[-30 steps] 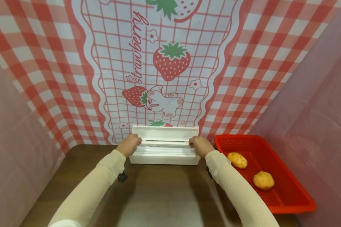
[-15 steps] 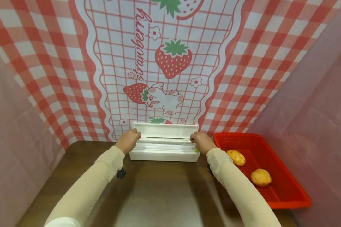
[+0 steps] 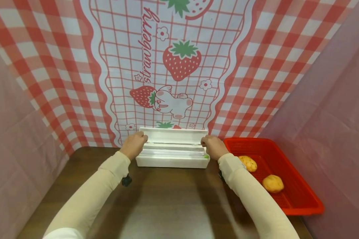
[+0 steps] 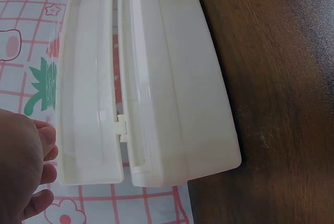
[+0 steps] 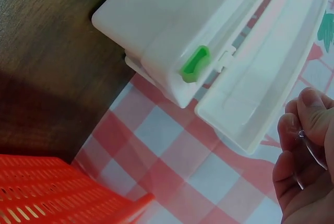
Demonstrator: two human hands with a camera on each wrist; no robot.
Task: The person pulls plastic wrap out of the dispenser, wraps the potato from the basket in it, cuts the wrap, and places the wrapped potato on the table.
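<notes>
A white cling film dispenser [image 3: 172, 163] sits at the table's back edge, its lid [image 3: 173, 136] raised against the cloth. Clear cling film [image 4: 52, 83] stretches across the lid, its free edge between the hands. My left hand [image 3: 134, 145] pinches one corner with thumb and fingertips, just left of the lid. At the other end, my right hand [image 3: 214, 146] pinches film between thumb and index finger; a clear fold shows in its palm in the right wrist view. A green slider [image 5: 195, 65] sits at the dispenser's right end.
On the right stands a red perforated basket [image 3: 297, 179] holding two potatoes, one [image 3: 247, 163] farther back and one [image 3: 273, 184] nearer. Behind the brown table [image 3: 170, 199] hangs a strawberry-print cloth [image 3: 182, 99]. Pinkish sheets [image 3: 332, 109] flank both sides.
Both hands have moved a little up and back, from over the roll to beside the raised lid, still pinching the film. The head view has shifted slightly.
</notes>
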